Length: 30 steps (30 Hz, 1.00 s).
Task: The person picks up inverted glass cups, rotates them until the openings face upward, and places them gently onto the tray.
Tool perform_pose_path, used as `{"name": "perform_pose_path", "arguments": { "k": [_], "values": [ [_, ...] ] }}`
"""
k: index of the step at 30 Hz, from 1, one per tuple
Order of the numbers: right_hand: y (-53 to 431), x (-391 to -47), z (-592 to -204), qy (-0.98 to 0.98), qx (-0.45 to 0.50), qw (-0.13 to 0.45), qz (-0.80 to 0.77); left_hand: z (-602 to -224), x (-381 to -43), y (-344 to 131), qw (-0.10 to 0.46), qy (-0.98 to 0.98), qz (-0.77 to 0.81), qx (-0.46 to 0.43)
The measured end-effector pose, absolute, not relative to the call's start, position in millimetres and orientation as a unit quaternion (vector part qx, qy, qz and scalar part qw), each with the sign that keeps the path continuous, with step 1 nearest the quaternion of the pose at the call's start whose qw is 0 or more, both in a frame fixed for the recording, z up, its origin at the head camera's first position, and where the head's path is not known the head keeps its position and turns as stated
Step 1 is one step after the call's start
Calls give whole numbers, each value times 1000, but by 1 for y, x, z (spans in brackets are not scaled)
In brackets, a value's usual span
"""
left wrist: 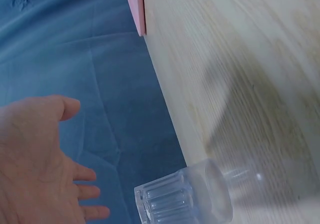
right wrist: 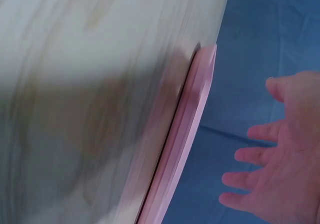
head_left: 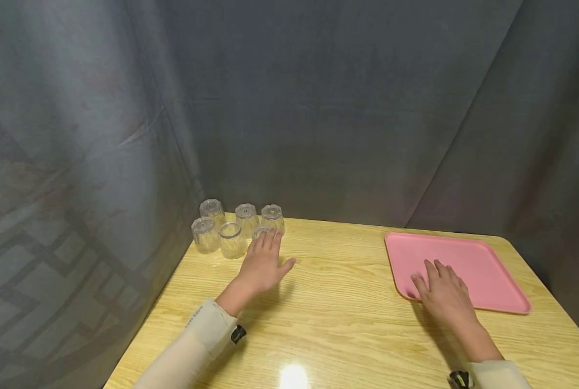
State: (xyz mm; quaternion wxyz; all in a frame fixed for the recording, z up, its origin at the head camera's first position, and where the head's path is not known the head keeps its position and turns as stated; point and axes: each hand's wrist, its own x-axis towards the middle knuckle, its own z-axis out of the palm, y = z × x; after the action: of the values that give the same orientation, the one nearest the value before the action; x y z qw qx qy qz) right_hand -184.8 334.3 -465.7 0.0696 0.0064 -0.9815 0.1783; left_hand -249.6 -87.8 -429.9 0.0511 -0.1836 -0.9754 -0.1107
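Several clear drinking glasses (head_left: 205, 242) stand close together at the back left of the table, most of them with their bases up. One glass (head_left: 233, 247) at the front of the group shows a round rim on top. My left hand (head_left: 262, 268) reaches over the front right of the group, fingers spread and holding nothing, and partly hides a glass. Beside its fingers in the left wrist view stands an upturned glass (left wrist: 172, 196). My right hand (head_left: 444, 294) hovers over the near left part of a pink tray (head_left: 484, 270), its fingers apart and holding nothing.
The tray lies flat at the right of the wood-grain table (head_left: 338, 302). Grey curtains (head_left: 318, 124) hang along the back and both sides, close to the table's edges. A light reflection shows near the front middle.
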Motion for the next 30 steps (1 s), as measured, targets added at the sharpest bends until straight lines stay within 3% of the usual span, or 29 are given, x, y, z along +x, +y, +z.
{"name": "perform_pose_path", "arguments": {
  "k": [30],
  "values": [
    [410, -181, -464, -982, -81, 52, 162, -425, -273, -100, 44, -979, -125, -154]
  ]
}}
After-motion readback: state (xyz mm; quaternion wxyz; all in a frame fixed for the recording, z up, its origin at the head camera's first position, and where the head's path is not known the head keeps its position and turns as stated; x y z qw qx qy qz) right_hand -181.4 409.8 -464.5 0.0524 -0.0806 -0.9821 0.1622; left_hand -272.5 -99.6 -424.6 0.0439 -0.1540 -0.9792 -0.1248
